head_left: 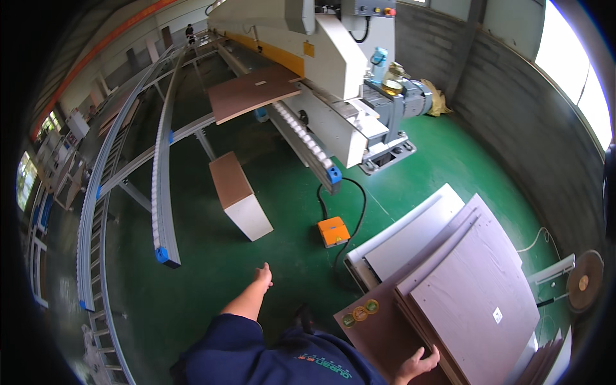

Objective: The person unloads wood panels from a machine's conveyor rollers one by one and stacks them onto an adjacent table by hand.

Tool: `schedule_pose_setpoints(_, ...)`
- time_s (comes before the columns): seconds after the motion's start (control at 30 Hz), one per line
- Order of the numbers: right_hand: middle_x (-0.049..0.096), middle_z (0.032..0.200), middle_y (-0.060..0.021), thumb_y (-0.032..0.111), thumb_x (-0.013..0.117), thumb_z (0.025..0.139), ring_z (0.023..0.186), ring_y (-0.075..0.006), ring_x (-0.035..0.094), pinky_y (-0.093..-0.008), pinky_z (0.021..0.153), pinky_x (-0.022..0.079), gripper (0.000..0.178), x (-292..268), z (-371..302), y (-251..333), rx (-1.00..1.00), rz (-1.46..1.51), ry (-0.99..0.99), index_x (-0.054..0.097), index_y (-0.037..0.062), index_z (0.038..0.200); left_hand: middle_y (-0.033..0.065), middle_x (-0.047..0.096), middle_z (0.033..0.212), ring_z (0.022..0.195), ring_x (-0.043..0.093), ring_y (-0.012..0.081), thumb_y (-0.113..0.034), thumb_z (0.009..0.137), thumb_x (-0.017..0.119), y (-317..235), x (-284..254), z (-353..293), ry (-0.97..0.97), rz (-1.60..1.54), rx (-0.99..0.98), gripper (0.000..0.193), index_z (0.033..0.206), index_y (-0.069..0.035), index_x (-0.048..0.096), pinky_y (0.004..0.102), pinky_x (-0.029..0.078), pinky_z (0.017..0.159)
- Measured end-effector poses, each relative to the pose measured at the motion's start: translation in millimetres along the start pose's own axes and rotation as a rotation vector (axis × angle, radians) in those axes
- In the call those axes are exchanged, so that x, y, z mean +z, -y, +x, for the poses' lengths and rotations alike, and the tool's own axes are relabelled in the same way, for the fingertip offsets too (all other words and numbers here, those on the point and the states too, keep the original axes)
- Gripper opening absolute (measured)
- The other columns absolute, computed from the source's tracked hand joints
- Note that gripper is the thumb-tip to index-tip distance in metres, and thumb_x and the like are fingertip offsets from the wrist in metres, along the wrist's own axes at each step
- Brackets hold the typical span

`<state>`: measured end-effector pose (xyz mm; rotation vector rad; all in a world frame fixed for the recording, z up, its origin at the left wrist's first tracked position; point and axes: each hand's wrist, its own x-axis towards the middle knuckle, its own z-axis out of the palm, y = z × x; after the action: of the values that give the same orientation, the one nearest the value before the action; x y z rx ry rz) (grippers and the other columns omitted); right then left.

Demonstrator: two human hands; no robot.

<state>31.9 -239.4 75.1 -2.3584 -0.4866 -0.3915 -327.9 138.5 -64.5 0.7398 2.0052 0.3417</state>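
My left hand (263, 276) hangs over the green floor in front of me, its thumb and loosely bent fingers apart and nothing in it. At the lower right my right hand (416, 366) is beside the near edge of a stack of wood-grain boards (475, 289), fingers spread. Whether it touches the boards I cannot tell. The top board carries a small white label (497, 315). Under the stack a darker brown board (366, 327) sticks out, with round stickers on it. Another brown board (253, 93) lies across the rails of the machine ahead.
A large white and yellow machine (343, 58) stands ahead, with roller rails (160, 173) on its left. An orange foot pedal (333, 231) with a black cable sits on the floor. Left of it is a brown-topped white block (240, 196). A grey wall (507, 83) bounds the right.
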Motion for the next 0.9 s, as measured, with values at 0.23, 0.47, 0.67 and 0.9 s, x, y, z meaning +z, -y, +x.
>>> schedule_pose_setpoints(0.23,0.051,0.105,-0.0131,0.004,0.055,0.080,0.098,-0.0249,0.049,-0.0345,0.088,0.039,0.034,49.0,25.8,41.9,-0.072,0.331,0.217,0.050,-0.0018,0.113,0.0095,0.058,0.087,0.061,0.061,0.0219,-0.060,0.090,0.035,-55.4,-63.9,65.6,0.064,-0.319,0.097,0.060,0.119,-0.007,0.039,0.0347,0.049,0.049)
schedule_pose_setpoints(0.47,0.051,0.102,-0.0106,0.004,0.055,0.081,0.095,-0.0214,0.050,-0.0315,0.081,0.042,0.031,72.0,1.6,96.9,-0.046,0.428,0.261,0.051,0.0003,0.111,0.0117,0.056,0.092,0.061,0.062,0.0216,-0.060,0.089,0.036,-160.5,-128.4,104.4,0.039,-0.633,0.268,0.063,0.117,-0.004,0.037,0.0312,0.050,0.045)
schedule_pose_setpoints(0.67,0.052,0.098,-0.0083,0.004,0.056,0.078,0.090,-0.0183,0.051,-0.0302,0.080,0.042,0.030,88.9,-25.1,123.6,0.086,0.503,0.260,0.052,0.0006,0.108,0.0199,0.048,0.122,0.090,0.061,0.0305,-0.064,0.086,0.040,-255.2,-163.2,104.5,0.111,-0.776,0.358,0.078,0.135,-0.005,0.027,0.0420,0.052,0.071)
schedule_pose_setpoints(0.9,0.056,0.093,-0.0073,0.002,0.055,0.079,0.083,-0.0146,0.054,-0.0275,0.076,0.045,0.026,91.2,-22.7,178.1,0.206,0.730,0.445,0.052,0.0006,0.105,0.0257,0.035,0.137,0.105,0.056,0.0360,-0.063,0.086,0.043,-291.3,-193.5,126.4,0.123,-0.852,0.422,0.091,0.143,0.001,0.012,0.0474,0.051,0.081)
